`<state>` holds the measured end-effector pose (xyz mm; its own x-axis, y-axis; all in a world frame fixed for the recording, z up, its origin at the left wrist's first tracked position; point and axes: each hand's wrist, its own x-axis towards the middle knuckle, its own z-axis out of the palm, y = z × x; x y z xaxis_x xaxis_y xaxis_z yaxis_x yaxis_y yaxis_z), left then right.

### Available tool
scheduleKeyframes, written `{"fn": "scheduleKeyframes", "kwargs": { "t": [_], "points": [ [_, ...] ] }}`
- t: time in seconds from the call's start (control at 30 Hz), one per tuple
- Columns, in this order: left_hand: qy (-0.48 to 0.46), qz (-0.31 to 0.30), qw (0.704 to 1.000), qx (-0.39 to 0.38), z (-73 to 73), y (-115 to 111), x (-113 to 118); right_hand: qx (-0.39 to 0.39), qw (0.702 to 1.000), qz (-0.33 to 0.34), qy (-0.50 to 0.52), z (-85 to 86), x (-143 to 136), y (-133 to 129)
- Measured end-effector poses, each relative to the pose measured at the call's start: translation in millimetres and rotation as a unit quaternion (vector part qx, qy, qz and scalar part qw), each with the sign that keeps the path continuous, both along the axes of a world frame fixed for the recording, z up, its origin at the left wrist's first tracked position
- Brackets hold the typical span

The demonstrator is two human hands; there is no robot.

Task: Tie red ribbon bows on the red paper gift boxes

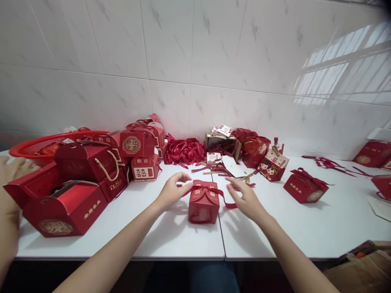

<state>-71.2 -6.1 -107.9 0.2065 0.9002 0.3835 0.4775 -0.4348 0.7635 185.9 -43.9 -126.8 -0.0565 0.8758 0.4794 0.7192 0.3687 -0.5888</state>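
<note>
A small red gift box [203,205] with gold characters stands upright on the white table [171,236]. A red ribbon [227,201] lies across its top, crossed at the middle, with ends out to both sides. At the box's left, my left hand [173,189] pinches one ribbon end between thumb and fingers. To the right of the box, my right hand [244,197] is raised with its fingers apart, close to the other ribbon end and holding nothing.
Red boxes [91,203] and a red basket [24,148] fill the left, beside another person's hand [10,195]. Behind lie piled red ribbons [185,150]. Further right are a patterned box [273,165], a ribboned box [307,186] and loose ribbons [326,162].
</note>
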Motion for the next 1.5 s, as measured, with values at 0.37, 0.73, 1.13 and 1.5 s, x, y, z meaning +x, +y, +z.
{"fn": "scheduleKeyframes", "kwargs": {
  "t": [0.37,0.73,1.13,1.5],
  "points": [
    [-0.034,-0.052,0.998,-0.030,-4.4,-4,20,-0.053,0.978,0.133,-0.154,27.6,-41,8],
    [-0.011,0.003,0.994,-0.106,-19.1,-3,19,-0.069,0.997,0.026,0.009,-4.9,-41,10],
    [0.103,-0.059,0.981,-0.153,18.0,13,-21,-0.009,0.992,0.122,-0.031,11.4,-12,-1],
    [0.100,-0.199,0.959,-0.176,34.8,-9,2,0.068,0.990,0.065,0.102,12.5,-48,0]
  ]
}}
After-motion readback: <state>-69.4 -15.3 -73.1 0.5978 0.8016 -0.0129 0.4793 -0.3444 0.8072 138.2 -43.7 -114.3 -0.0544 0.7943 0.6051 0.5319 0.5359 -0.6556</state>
